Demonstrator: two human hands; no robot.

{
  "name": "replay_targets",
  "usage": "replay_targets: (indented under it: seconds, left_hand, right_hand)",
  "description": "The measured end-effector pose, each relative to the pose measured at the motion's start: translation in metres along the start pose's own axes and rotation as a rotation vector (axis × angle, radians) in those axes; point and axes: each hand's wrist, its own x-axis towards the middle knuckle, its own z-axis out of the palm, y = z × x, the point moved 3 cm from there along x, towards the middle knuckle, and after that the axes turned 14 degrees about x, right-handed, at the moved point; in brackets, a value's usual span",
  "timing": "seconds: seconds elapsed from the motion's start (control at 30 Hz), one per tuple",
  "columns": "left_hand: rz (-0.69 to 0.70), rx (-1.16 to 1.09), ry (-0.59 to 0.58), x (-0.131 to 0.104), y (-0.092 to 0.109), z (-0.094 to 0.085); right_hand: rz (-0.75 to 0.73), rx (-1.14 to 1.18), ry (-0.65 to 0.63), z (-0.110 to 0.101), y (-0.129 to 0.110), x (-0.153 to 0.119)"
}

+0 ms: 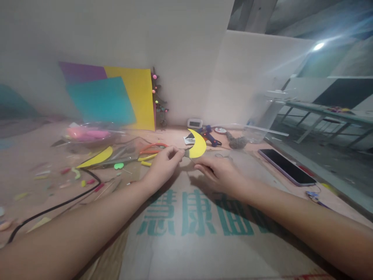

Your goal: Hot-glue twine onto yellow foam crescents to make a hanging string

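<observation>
A yellow paper crescent (pixel 200 144) stands upright between my hands. At its inner edge is a small dark grey piece (pixel 187 152), pinched by the thumb and finger of my left hand (pixel 164 165). Just under the crescent, my right hand (pixel 221 171) has its fingers curled together; a thin strand shows near their tips, but what they hold is hidden. Left of my hands, a second yellow crescent (pixel 97 158) lies near orange-handled scissors (pixel 153 147) and a green heart-shaped piece (pixel 119 166). Behind the held crescent rests a blue glue gun (pixel 214 140).
Colored sheets (pixel 99 99) lean on the back wall beside a beaded twig. A clear bowl (pixel 93 134) holds pink pieces. A black cord (pixel 67 202) crosses the scrap-strewn left side. A phone (pixel 287 167) lies right; a grey yarn bundle (pixel 235 141) and small digital clock (pixel 194 123) stand behind.
</observation>
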Motion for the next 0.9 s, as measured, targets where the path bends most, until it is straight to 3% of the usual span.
replay_targets:
  seconds: [0.1,0.2,0.37,0.53,0.73,0.9]
  left_hand:
    - [0.0,0.028,-0.027,-0.002,0.003,0.001]
    - [0.004,0.054,-0.088,-0.004,0.007,0.003]
    - [0.067,0.088,-0.184,-0.007,0.006,0.007]
    - [0.08,0.118,-0.209,-0.008,0.005,0.006]
    - [0.092,0.112,-0.192,-0.007,0.008,0.007]
    - [0.098,0.097,-0.185,-0.006,0.005,0.006]
  right_hand:
    - [-0.041,-0.159,0.026,-0.017,-0.013,-0.002]
    - [-0.028,-0.122,0.104,-0.027,-0.017,-0.001]
    - [0.037,-0.035,0.16,-0.023,0.001,0.003]
    - [0.082,-0.037,0.169,-0.023,0.013,0.007]
    - [0.144,-0.09,0.104,-0.026,0.013,0.008]
    - [0.086,-0.09,0.119,-0.025,0.007,0.005]
